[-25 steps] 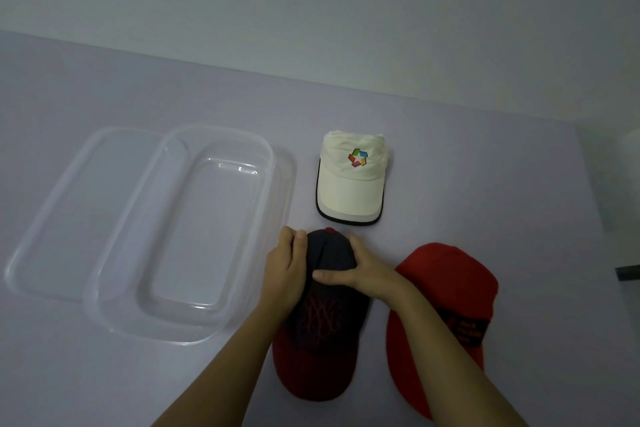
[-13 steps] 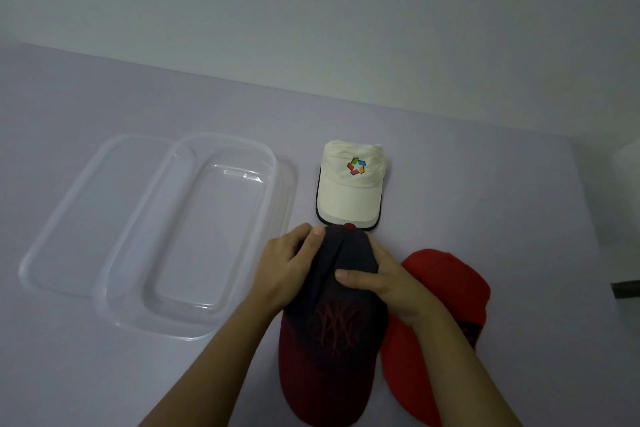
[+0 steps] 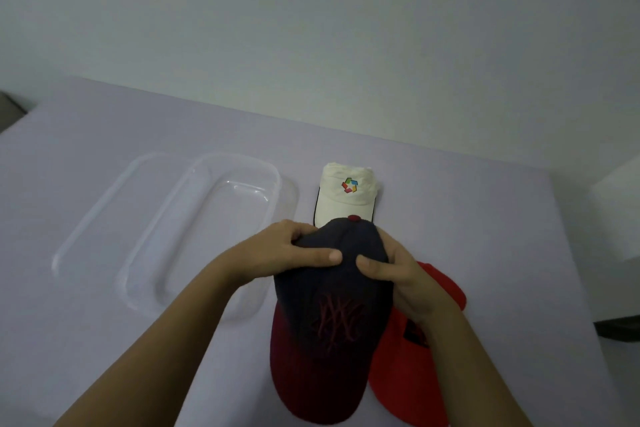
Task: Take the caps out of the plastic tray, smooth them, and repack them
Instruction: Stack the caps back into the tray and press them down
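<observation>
Three caps and a clear container sit on a broad pale lilac worktop [image 3: 485, 218] that runs back to a plain wall. The clear rectangular plastic tray [image 3: 277, 184] with rounded corners lies left of centre, nothing inside it, and a clear flat plastic lid [image 3: 104, 211] lies just beside it on the left, partly under its rim. Nearest the camera is the navy baseball cap with a dark red brim and red stitched emblem [image 3: 332, 322], its brim pointing toward the viewer and its red top button at the far end. Both hands hold this cap at the crown: the left hand [image 3: 291, 253] has its grip closed on the left side, thumb laid across the top, and the right hand [image 3: 394, 270] has its grip closed on the right side, thumb pressed onto the fabric close to the left thumb. A bright red cap [image 3: 405, 385] lies to the right, partly hidden beneath the navy cap and the right forearm. Farther back, just beyond the navy cap, rests a cream cap with a multicoloured logo and dark-edged brim [image 3: 346, 204], to the right of the tray.
</observation>
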